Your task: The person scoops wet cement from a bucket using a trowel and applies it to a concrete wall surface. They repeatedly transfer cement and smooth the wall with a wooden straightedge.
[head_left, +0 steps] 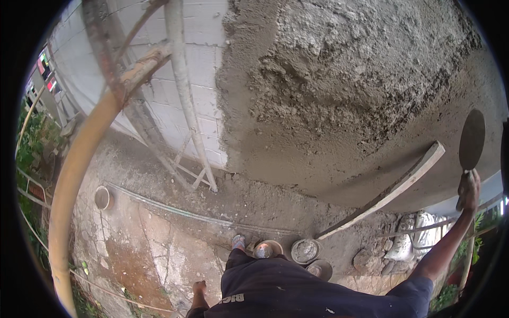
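At far right, our right hand (469,190) grips an oval-bladed trowel (472,140) by its handle, before the mortar-coated wall (313,148), apparently to leave the blade free. Its long axis runs nearly straight up the view, tip away from us; our left hand is out of sight, so we cannot tell its state.

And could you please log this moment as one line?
right hand: holding oval trowel; left hand: not in view; grey wall: rough and smooth patches; wooden plank: slanting before wall
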Available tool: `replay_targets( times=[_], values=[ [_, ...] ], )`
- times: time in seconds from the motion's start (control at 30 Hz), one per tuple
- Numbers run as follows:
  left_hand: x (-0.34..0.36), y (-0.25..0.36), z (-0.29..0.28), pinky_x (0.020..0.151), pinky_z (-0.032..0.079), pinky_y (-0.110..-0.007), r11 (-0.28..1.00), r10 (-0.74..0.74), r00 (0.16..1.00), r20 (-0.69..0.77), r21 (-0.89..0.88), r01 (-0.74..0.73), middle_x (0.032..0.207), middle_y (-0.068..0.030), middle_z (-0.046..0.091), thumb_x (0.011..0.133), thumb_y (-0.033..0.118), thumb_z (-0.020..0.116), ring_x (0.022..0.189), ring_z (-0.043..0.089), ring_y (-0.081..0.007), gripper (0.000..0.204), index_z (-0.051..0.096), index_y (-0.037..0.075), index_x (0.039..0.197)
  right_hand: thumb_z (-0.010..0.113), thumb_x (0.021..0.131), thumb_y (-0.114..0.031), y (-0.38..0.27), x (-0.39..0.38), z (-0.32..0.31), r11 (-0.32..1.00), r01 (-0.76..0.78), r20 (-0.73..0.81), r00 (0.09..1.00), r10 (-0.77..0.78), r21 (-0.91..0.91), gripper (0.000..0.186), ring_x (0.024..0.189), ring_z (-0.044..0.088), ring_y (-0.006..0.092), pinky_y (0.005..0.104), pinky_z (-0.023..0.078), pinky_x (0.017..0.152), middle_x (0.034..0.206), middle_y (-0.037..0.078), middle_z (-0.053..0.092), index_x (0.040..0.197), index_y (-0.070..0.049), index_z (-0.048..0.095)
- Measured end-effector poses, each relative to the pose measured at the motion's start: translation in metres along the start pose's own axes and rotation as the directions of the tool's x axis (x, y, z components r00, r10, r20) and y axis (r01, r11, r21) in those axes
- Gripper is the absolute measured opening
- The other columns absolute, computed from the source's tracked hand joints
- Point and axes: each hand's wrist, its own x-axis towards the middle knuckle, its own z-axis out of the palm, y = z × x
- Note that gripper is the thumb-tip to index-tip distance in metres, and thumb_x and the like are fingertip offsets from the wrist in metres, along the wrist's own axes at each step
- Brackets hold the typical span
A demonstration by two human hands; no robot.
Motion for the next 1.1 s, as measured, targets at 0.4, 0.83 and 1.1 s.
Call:
replay_targets(
  times=[0.4,0.83,1.1],
  values=[
    [0.140,0.232,-0.256,0.077,0.041,-0.041,0.671,-0.003,0.999,-0.038,-0.741,-0.026,0.126,-0.0036,0.051,0.091,0.045,0.048,0.112,0.050,-0.0217,0.052,0.042,0.014,0.133,0.051,0.086,-0.029,0.378,-0.414,0.188,0.502,-0.491,0.161,0.581,0.798,-0.713,0.029,0.087,0.058,0.0400,0.0460,0.047,0.078,0.093,0.021,0.060,0.093,-0.004,0.064],
    [0.039,-0.037,-0.005,0.088,0.045,-0.041,0.859,-0.080,0.937,0.340,0.500,-0.108,0.101,-0.0217,0.062,0.083,0.024,0.057,0.099,0.058,-0.0344,0.034,0.061,0.000,0.107,0.041,0.089,-0.019,0.943,-0.584,0.442,0.259,0.079,0.249,0.640,0.727,-0.962,0.042,0.117,0.049,0.0380,0.0428,0.043,0.094,0.126,0.024,0.049,0.125,0.003,0.044],
    [-0.042,-0.012,0.012,0.079,0.048,-0.040,0.753,-0.642,0.746,0.176,0.330,0.570,0.098,-0.0217,0.064,0.077,0.031,0.059,0.093,0.062,-0.0332,0.041,0.062,0.002,0.106,0.036,0.092,-0.028,0.899,-0.597,0.428,0.244,-0.507,0.123,0.260,0.958,-0.827,0.040,0.106,0.053,0.0405,0.0488,0.042,0.089,0.119,0.027,0.050,0.122,-0.002,0.043]
  ],
)
